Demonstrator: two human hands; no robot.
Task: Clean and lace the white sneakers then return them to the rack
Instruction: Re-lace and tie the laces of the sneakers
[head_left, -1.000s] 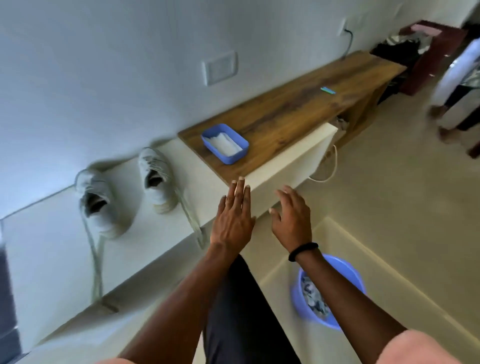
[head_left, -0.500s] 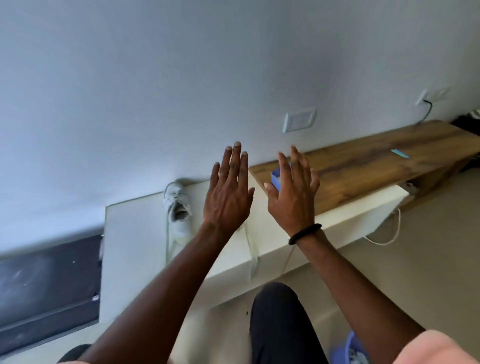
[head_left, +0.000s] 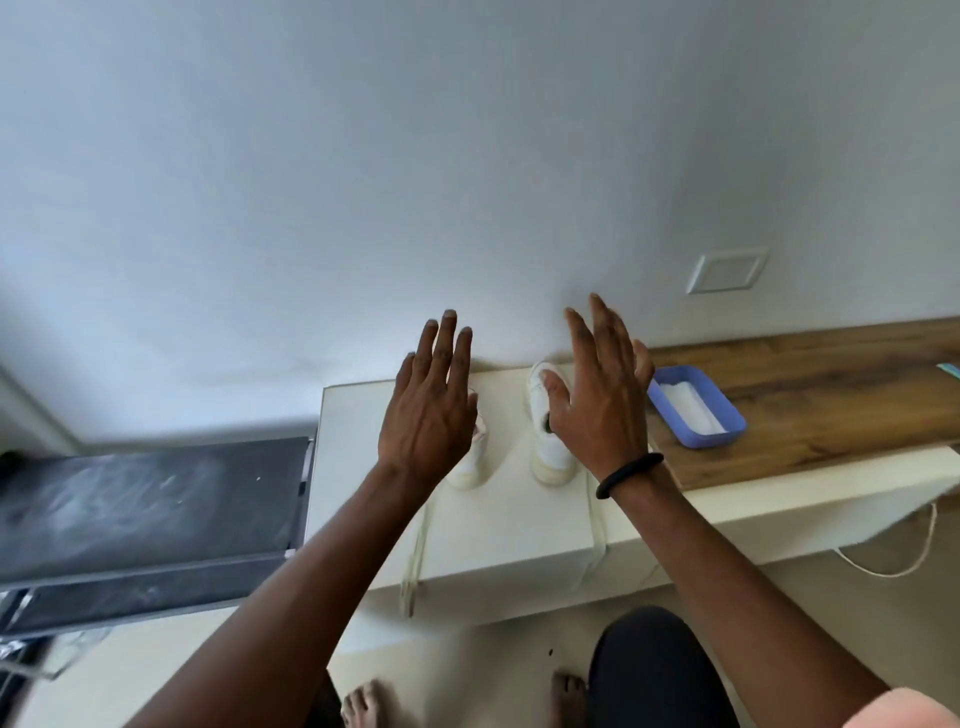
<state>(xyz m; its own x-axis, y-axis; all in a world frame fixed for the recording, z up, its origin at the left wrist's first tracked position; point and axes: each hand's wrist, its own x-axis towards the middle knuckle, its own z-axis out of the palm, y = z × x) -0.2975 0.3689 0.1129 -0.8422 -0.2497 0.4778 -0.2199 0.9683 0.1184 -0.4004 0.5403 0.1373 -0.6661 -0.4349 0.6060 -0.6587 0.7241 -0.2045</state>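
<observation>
Here, left hand (head_left: 428, 410) and right hand (head_left: 602, 400) spread empty over a wall-side cream ledge (head_left: 519, 530).

Matt white sneakers (head_left: 551, 441) on a smooth cream ledge (head_left: 509, 525); grained wooden benchtop (head_left: 810, 400); glossy blue plastic tray (head_left: 698, 408); matt painted wall (head_left: 363, 182).

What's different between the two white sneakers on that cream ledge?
The white sneaker nearer the blue plastic tray shows toe, opening and heel; the other white sneaker is mostly hidden behind the left hand, only its heel end showing. The first sits by the wooden bench top, the second nearer the dark panel. Both stand on the cream ledge, heels toward the person, each trailing a loose lace over the front edge.
</observation>
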